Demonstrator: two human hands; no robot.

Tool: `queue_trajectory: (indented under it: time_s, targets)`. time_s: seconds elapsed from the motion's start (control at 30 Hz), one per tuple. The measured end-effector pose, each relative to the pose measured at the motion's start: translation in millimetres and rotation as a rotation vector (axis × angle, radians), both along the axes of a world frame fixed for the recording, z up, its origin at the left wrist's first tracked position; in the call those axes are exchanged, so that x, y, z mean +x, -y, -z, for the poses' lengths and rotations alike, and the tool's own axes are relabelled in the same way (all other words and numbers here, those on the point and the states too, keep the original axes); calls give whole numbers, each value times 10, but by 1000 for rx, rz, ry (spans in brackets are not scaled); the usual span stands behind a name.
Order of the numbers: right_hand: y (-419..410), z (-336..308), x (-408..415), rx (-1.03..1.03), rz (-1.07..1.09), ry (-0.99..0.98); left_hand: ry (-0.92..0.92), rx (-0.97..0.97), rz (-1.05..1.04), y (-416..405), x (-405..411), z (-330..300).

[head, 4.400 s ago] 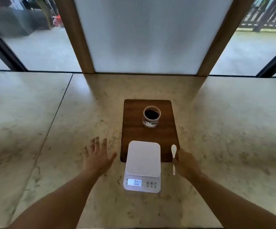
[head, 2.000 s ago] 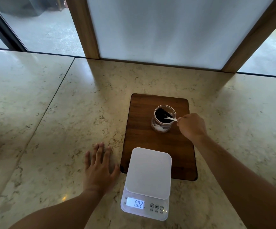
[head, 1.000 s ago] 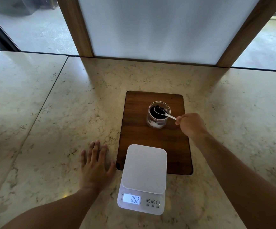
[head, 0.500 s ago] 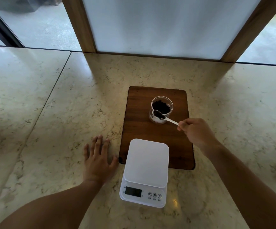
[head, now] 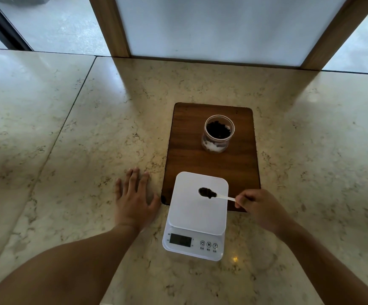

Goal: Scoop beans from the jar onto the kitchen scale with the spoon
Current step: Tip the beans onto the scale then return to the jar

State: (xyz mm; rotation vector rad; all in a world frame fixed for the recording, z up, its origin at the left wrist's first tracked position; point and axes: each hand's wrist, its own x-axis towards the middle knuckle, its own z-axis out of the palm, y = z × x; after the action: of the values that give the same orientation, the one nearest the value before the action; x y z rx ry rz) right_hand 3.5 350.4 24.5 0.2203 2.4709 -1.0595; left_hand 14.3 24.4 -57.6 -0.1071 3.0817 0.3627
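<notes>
Marble worktop [head: 68,139], pale and veined, backed by a frosted panel [head: 218,25] in wooden framing. Near the middle, a dark wooden board [head: 185,150], long axis running from near edge to far edge. Toward the board's far end, upright and open-mouthed, a clear jar [head: 218,133] with dark beans [head: 218,129] inside. Overlapping the board's near edge and reaching toward the worktop's near edge, a white kitchen scale [head: 197,214], display [head: 180,239] dark, reading not legible. Over the scale's platform, a white spoon [head: 213,194], long axis lying roughly left to right, bowl pointing left and heaped with dark beans, handle trailing right and slightly toward the near edge. Whether the bowl touches the platform cannot be told. Right hand [head: 260,208] just beside the scale's right edge, grip pinched closed on the end of the spoon handle. Left hand [head: 134,199] flat on the worktop just left of the board's near left corner, palm down, fingers spread, grip open and holding nothing.
</notes>
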Motion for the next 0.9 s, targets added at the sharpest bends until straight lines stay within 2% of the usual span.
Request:
queue_trajectory:
  time_s: [0.2, 0.5, 0.9]
  targets:
    - [44, 77, 112, -6, -37, -60, 10, -14, -1, 3, -4, -5]
    - [120, 87, 223, 2, -71, -312, 12, 0, -3, 3, -5, -11]
    - [137, 62, 83, -50, 94, -463, 0, 6, -8, 2, -9, -6]
